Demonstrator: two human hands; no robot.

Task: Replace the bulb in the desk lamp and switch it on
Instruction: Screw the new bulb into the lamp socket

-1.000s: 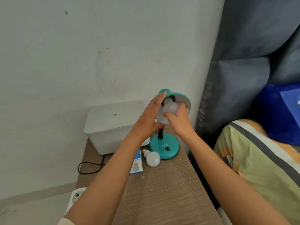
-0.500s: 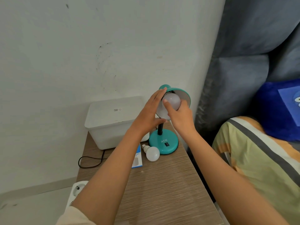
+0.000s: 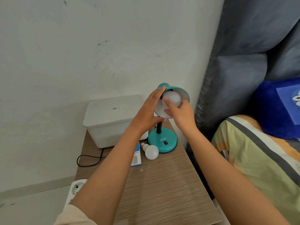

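bulb (image 3: 172,99) in right hand (image 3: 181,113) grip, inside lampshade (image 3: 178,91)

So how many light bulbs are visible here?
2. One bulb is inside the lamp shade, gripped by the right hand. The other bulb lies on the table beside the lamp base.

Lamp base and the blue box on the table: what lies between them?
A loose white bulb lies on its side between the lamp base and the blue box, seen in the head view.
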